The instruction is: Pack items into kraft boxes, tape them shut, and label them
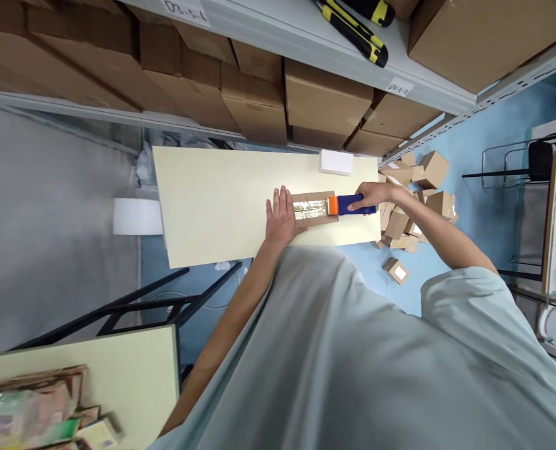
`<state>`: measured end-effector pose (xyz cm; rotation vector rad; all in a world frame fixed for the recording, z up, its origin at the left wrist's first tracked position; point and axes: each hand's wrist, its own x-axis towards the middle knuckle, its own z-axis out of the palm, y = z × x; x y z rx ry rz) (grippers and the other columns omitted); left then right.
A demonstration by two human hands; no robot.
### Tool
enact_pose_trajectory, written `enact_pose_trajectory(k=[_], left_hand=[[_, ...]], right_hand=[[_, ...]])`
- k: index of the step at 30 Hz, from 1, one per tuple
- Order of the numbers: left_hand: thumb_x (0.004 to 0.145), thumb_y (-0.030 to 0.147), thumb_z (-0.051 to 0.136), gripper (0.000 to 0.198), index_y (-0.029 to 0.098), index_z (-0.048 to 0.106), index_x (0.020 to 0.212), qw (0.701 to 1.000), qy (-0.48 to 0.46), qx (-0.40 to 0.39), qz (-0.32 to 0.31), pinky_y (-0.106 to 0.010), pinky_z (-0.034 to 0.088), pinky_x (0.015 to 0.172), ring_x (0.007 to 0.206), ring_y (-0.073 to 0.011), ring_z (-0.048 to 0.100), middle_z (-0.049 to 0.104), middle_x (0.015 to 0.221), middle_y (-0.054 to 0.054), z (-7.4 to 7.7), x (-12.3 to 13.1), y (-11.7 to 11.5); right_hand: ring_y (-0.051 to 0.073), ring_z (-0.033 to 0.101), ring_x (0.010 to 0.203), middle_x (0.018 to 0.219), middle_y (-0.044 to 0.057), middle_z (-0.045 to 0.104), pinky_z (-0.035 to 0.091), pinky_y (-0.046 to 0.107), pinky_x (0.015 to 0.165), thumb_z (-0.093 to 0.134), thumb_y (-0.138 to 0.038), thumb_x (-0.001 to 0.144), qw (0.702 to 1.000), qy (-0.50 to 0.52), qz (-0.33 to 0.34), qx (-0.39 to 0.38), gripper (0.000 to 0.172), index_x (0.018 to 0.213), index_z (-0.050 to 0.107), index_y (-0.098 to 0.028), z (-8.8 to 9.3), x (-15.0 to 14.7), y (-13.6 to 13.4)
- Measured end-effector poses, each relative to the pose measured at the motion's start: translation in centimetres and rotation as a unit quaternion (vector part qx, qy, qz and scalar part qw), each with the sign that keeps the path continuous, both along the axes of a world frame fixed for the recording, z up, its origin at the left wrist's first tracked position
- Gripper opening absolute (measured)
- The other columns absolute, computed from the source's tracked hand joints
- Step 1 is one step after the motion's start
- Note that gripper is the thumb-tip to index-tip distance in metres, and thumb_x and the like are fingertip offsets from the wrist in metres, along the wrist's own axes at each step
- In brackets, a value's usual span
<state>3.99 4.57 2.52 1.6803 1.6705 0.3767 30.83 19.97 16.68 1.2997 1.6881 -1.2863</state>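
A flat cardboard box (312,223) lies on the pale yellow tabletop (217,206), with a shiny strip of clear tape (310,209) along its top. My left hand (280,219) presses flat on the left end of the box, fingers stretched out. In my right hand (370,195) is a dark blue and orange tape dispenser (348,205), its orange front end at the right end of the box. My fingers wrap round its blue body, and their undersides are partly hidden.
A small white box (336,162) sits at the table's back edge. Shelves of cardboard boxes (327,94) overhang the back, with a yellow-black utility knife (355,34) above. Loose cartons (397,219) are heaped on the floor to the right. A second table (142,375) stands lower left.
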Motion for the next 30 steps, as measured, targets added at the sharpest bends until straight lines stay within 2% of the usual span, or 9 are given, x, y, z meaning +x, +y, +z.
enact_pose_trajectory(k=[4,8,18,25,27,30], left_hand=[[0.08,0.072,0.088,0.144,-0.001,0.016,0.181,0.999,0.024,-0.015,-0.016,-0.068,0.0,0.142,0.176,-0.0517,0.004,0.012,0.186,-0.035,0.0,0.2,0.2],[0.074,0.079,0.09,0.153,0.002,0.013,0.182,1.0,0.02,-0.015,-0.015,-0.07,0.001,0.141,0.176,-0.0547,0.003,0.012,0.186,-0.036,0.0,0.4,0.3],[0.077,0.08,0.089,0.152,0.0,0.013,0.181,0.999,0.028,-0.017,-0.017,-0.069,0.0,0.142,0.176,-0.0533,0.004,0.012,0.187,-0.034,-0.3,0.7,0.3],[0.082,0.078,0.085,0.148,-0.003,0.01,0.18,0.997,0.061,-0.024,-0.035,-0.071,0.003,0.14,0.176,-0.0527,0.001,0.009,0.186,-0.037,-0.9,0.8,0.4],[0.083,0.078,0.084,0.147,-0.003,0.009,0.18,0.996,0.072,-0.027,-0.039,-0.071,0.004,0.14,0.176,-0.0521,0.0,0.008,0.186,-0.038,-1.2,0.8,0.5],[0.084,0.079,0.083,0.147,-0.003,0.008,0.18,0.995,0.084,-0.027,-0.042,-0.072,0.004,0.14,0.176,-0.052,0.0,0.008,0.186,-0.038,-1.6,0.8,0.5]], right_hand=[[0.026,0.077,0.073,0.079,0.012,0.082,0.064,0.038,0.073,0.095,-0.076,0.075,0.999,-0.01,-0.029,-0.022,0.062,0.082,0.081,-0.016,0.6,3.1,1.1],[0.029,0.078,0.078,0.08,0.012,0.082,0.064,0.041,0.075,0.097,-0.078,0.071,0.999,-0.007,-0.029,-0.022,0.064,0.081,0.082,-0.017,0.7,4.1,1.8],[0.028,0.078,0.086,0.087,0.01,0.082,0.063,0.039,0.08,0.097,-0.076,0.073,1.0,-0.001,-0.03,0.002,0.064,0.091,0.085,-0.015,2.0,4.5,2.1],[0.03,0.079,0.093,0.092,0.011,0.083,0.063,0.039,0.085,0.088,-0.086,0.075,0.996,-0.076,0.023,-0.033,0.075,0.098,0.086,-0.015,2.9,6.9,3.7],[0.031,0.08,0.097,0.094,0.012,0.084,0.062,0.039,0.087,0.084,-0.088,0.078,0.994,-0.094,0.047,-0.029,0.078,0.103,0.086,-0.015,2.5,7.2,4.1],[0.032,0.08,0.099,0.096,0.012,0.084,0.061,0.039,0.088,0.083,-0.087,0.081,0.989,-0.122,0.081,0.007,0.078,0.106,0.086,-0.013,1.0,6.5,4.3]])
